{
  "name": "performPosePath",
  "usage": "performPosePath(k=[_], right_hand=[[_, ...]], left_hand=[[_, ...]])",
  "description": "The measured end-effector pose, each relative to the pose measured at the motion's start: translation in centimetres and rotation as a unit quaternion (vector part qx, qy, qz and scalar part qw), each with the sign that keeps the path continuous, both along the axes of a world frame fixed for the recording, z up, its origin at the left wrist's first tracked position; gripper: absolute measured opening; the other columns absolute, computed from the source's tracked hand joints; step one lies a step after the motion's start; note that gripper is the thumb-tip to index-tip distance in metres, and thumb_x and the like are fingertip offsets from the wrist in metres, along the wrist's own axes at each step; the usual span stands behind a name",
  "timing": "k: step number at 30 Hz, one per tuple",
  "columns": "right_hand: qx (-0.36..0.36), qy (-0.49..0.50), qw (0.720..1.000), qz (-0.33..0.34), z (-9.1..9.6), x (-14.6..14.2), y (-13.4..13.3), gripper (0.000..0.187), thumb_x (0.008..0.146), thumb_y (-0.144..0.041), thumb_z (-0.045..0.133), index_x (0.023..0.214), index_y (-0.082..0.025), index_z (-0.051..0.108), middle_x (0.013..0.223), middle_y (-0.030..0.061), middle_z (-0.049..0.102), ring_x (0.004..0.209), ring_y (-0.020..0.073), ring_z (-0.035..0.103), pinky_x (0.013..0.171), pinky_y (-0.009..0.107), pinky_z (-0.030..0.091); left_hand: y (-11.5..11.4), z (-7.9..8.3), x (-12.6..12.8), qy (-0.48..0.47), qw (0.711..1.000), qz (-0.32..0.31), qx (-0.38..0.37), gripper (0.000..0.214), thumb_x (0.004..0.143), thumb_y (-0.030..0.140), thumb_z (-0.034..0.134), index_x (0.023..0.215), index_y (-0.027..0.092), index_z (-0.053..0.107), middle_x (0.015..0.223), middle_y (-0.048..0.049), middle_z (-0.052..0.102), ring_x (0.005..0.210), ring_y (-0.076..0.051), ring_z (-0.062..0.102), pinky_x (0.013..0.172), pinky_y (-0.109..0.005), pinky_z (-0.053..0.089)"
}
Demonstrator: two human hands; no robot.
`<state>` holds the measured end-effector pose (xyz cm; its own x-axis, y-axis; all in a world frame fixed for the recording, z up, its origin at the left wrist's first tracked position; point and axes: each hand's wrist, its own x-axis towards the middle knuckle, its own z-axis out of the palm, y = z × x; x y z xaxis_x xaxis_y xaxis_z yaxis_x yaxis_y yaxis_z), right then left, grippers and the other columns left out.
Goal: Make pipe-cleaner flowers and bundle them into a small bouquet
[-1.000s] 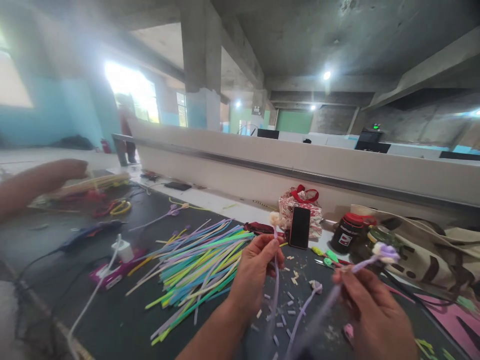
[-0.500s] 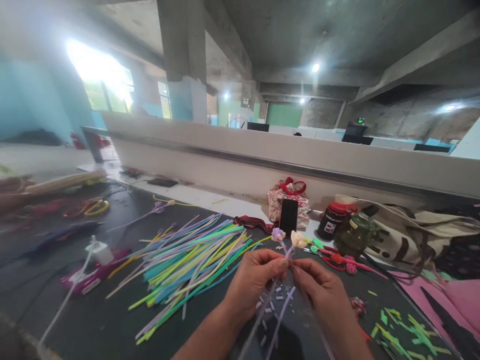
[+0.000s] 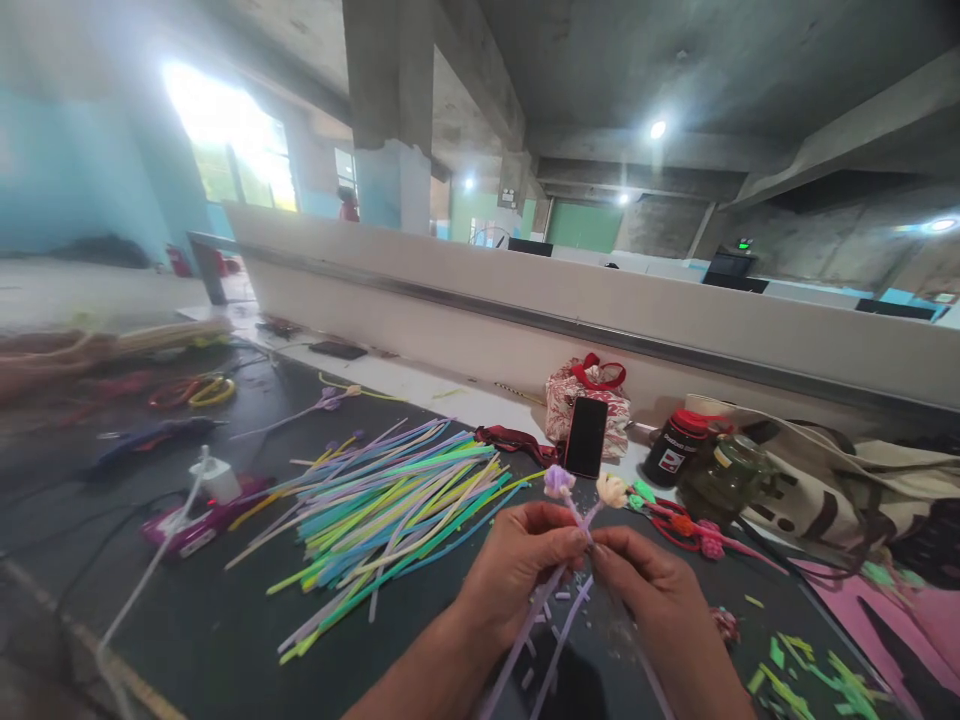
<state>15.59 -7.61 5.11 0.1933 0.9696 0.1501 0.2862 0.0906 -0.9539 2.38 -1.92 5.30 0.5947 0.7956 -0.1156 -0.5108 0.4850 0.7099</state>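
My left hand (image 3: 517, 560) is closed, thumb and forefinger pinching lilac pipe cleaner stems (image 3: 586, 532) where they cross. Closed right against it, my right hand (image 3: 649, 575) pinches the same stems; its fingertips partly hide the joint. Above the fingers stand a small purple pipe cleaner flower (image 3: 558, 482) and a cream pipe cleaner flower (image 3: 612, 490), heads apart. Long lilac stem ends (image 3: 559, 645) hang below my hands toward me. Short cut lilac pieces (image 3: 529, 678) lie on the dark table beneath.
A pile of coloured pipe cleaners (image 3: 397, 500) lies left of my hands. Behind stand a phone (image 3: 586, 438), a black bottle (image 3: 675, 448) and a green jar (image 3: 726, 480). Green scraps (image 3: 817, 675) lie right. A white plug (image 3: 217, 480) sits left; another person's blurred arm (image 3: 56, 355) is far left.
The two flower heads have spread slightly farther apart, the cream one going right. Both hands keep their pinch on the stems. The camera has turned a little left, shifting the scene rightward.
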Motion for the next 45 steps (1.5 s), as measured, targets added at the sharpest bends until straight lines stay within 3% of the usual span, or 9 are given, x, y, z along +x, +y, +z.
performPosePath(k=[6, 12, 17, 22, 25, 29, 37, 45], right_hand=[[0.006, -0.062, 0.998, 0.002, 0.0, 0.5, -0.3, 0.022, 0.072, -0.038, 0.057, 0.072, -0.019, 0.069, 0.059, -0.0018, 0.056, 0.057, 0.0127, 0.046, 0.052, 0.02, 0.036], [-0.009, -0.08, 0.996, 0.032, -0.8, 1.0, -0.2, 0.024, 0.074, -0.038, 0.054, 0.071, -0.019, 0.067, 0.063, -0.0002, 0.058, 0.06, 0.0145, 0.048, 0.053, 0.021, 0.037], [-0.021, -0.085, 0.995, 0.041, -1.0, 0.8, -0.1, 0.024, 0.074, -0.038, 0.054, 0.071, -0.017, 0.066, 0.06, -0.0004, 0.056, 0.058, 0.0142, 0.047, 0.052, 0.022, 0.036], [-0.01, 0.046, 0.999, 0.001, -0.7, 0.0, 0.1, 0.024, 0.069, -0.039, 0.061, 0.077, -0.017, 0.064, 0.07, 0.0011, 0.063, 0.062, 0.0153, 0.054, 0.056, 0.023, 0.041], [-0.029, 0.119, 0.992, -0.002, -0.6, -0.5, 0.4, 0.029, 0.064, -0.041, 0.067, 0.08, -0.018, 0.061, 0.067, 0.0009, 0.063, 0.055, 0.0139, 0.055, 0.05, 0.022, 0.041], [-0.014, 0.121, 0.992, 0.015, -0.5, -1.1, 0.6, 0.027, 0.067, -0.04, 0.066, 0.077, -0.016, 0.06, 0.058, 0.0001, 0.06, 0.049, 0.0115, 0.052, 0.042, 0.019, 0.037], [-0.02, 0.163, 0.986, -0.013, -0.3, -2.3, 1.2, 0.03, 0.067, -0.043, 0.064, 0.062, -0.014, 0.059, 0.047, -0.0017, 0.055, 0.039, 0.0072, 0.043, 0.036, 0.017, 0.031], [-0.028, 0.097, 0.99, -0.1, -0.7, -2.2, 1.3, 0.031, 0.061, -0.046, 0.066, 0.066, -0.016, 0.061, 0.047, -0.0024, 0.055, 0.04, 0.0097, 0.046, 0.036, 0.018, 0.033]], left_hand=[[-0.3, -0.6, 0.3, 0.012, 0.999, 0.022, 0.031, 0.017, 0.055, 0.019, 0.073, 0.06, 0.011, 0.059, 0.05, 0.0014, 0.057, 0.035, -0.003, 0.041, 0.036, -0.016, 0.03], [-0.9, -0.9, 1.0, -0.001, 0.995, 0.084, 0.052, 0.015, 0.06, 0.02, 0.07, 0.065, 0.011, 0.059, 0.051, 0.0015, 0.056, 0.041, -0.005, 0.043, 0.041, -0.016, 0.035], [-0.8, -1.3, 1.1, 0.002, 0.995, 0.084, 0.061, 0.017, 0.061, 0.022, 0.069, 0.062, 0.011, 0.057, 0.05, 0.002, 0.055, 0.04, -0.004, 0.042, 0.041, -0.017, 0.035], [-0.8, -1.6, 1.1, 0.012, 0.993, 0.097, 0.064, 0.019, 0.062, 0.025, 0.07, 0.062, 0.011, 0.056, 0.051, 0.0028, 0.054, 0.04, -0.004, 0.04, 0.042, -0.017, 0.034], [-0.9, -1.5, 1.1, 0.022, 0.992, 0.106, 0.063, 0.021, 0.06, 0.026, 0.071, 0.061, 0.011, 0.056, 0.05, 0.0033, 0.053, 0.041, -0.004, 0.041, 0.042, -0.017, 0.034], [-0.9, -1.3, 1.2, 0.023, 0.992, 0.112, 0.044, 0.023, 0.059, 0.028, 0.072, 0.06, 0.011, 0.056, 0.047, 0.0041, 0.051, 0.039, -0.004, 0.04, 0.04, -0.017, 0.032], [-0.6, -1.7, 1.0, 0.023, 0.995, 0.085, 0.052, 0.024, 0.066, 0.034, 0.066, 0.067, 0.012, 0.055, 0.045, 0.0046, 0.05, 0.036, -0.006, 0.045, 0.038, -0.017, 0.031], [-0.8, -1.9, 1.2, 0.043, 0.99, 0.119, 0.065, 0.026, 0.064, 0.035, 0.066, 0.07, 0.011, 0.059, 0.051, 0.0034, 0.051, 0.039, -0.004, 0.04, 0.039, -0.017, 0.032]])
